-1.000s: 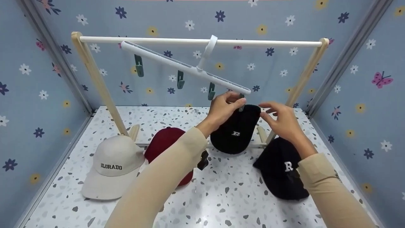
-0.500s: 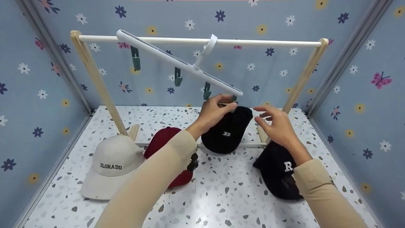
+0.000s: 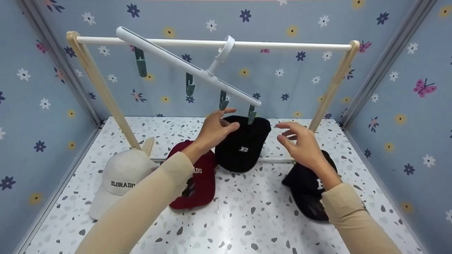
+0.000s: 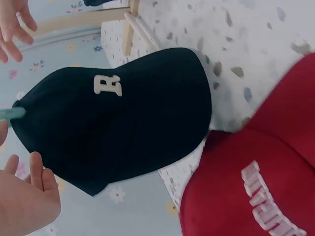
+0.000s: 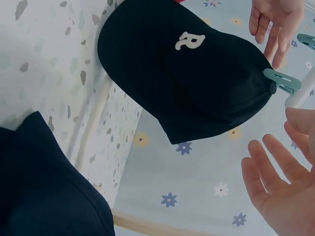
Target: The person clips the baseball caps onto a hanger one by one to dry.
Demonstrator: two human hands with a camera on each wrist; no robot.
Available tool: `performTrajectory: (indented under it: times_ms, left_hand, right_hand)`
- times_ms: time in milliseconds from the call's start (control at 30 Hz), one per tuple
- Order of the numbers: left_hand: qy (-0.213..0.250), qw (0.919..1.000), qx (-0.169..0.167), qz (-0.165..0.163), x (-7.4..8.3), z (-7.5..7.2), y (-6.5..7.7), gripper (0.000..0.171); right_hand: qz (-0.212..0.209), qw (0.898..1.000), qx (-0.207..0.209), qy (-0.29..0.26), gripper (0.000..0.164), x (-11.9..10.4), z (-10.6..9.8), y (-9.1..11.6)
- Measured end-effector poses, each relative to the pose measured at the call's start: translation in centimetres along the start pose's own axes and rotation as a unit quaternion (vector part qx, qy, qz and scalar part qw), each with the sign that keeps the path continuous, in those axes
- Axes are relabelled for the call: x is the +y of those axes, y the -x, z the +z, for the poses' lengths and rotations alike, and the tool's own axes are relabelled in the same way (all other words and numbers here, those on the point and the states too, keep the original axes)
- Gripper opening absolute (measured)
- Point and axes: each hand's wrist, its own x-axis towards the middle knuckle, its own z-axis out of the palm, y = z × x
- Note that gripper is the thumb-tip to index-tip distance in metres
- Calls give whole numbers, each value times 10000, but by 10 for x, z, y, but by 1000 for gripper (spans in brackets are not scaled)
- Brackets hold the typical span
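Note:
A black cap [image 3: 243, 158] with a white R hangs from the green clip [image 3: 251, 115] at the low right end of the white hanger [image 3: 176, 60]. This clip pinches the crown's top, as the right wrist view also shows on the cap [image 5: 206, 73]. My left hand [image 3: 213, 130] is at the cap's upper left side, fingers loosely spread, gripping nothing. To the cap's right, my right hand [image 3: 300, 144] hovers apart from it with relaxed fingers. The hanger's hook [image 3: 226, 47] is over the rack's white rail [image 3: 289, 45], and the hanger slopes down to the right.
Several green clips, such as one [image 3: 141, 63] at the high end, hang unused. On the speckled table [image 3: 247, 218] lie a cream cap [image 3: 123, 169], a red cap [image 3: 203, 187] partly behind my left arm, and another black cap [image 3: 303, 190]. Wooden posts [image 3: 106, 91] hold the rail.
My left hand has let go of the clip and moved left. The hanger with the black cap has shifted left. The right hand has drawn slightly away from the cap.

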Motion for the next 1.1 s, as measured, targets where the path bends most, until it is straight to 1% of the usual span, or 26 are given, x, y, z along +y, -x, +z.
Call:
performTrajectory:
  times_ms: [100,167,233,300,400,467,533,633,800,967,1100]
  left_hand:
    - [83,9999,104,-38,-8,-12,5,52]
    - [108,9999,132,17,-14,-20,7,52]
    - [35,9999,127,109,-21,-29,10,51]
    - [-140,9996,116,223,-27,-38,14,50]
    - [-558,9974,178,429,-37,-53,22,48]
    - [-802,9955,210,461,-47,-62,27,47]
    - [-975,9942,245,380,-57,-71,33,46]
    - [-1134,9932,220,163,-74,-82,40,46]
    - [-1330,9909,212,6,-95,-93,49,47]
    - [-1362,9903,185,-204,-111,-98,58,46]
    - [-1271,9912,156,-334,-123,-99,62,41]
  right_hand:
    - [-6,10000,-32,-54,34,-2,5,2]
    - [-3,10000,-34,-89,34,-4,8,4]
    - [5,9999,-45,-135,34,-6,12,5]
    - [-2,9998,-59,-184,33,-8,17,6]
    - [-43,9996,-115,-247,33,-9,24,8]
    - [-31,9993,-193,-334,34,-10,29,9]
    - [-6,9988,-292,-395,34,-10,35,11]
    - [1,9978,-412,-520,35,-10,44,13]
    - [57,9950,-617,-784,37,-10,59,17]
    - [151,9913,-778,-1050,40,-13,73,18]
    - [179,9881,-881,-1252,40,-14,84,20]
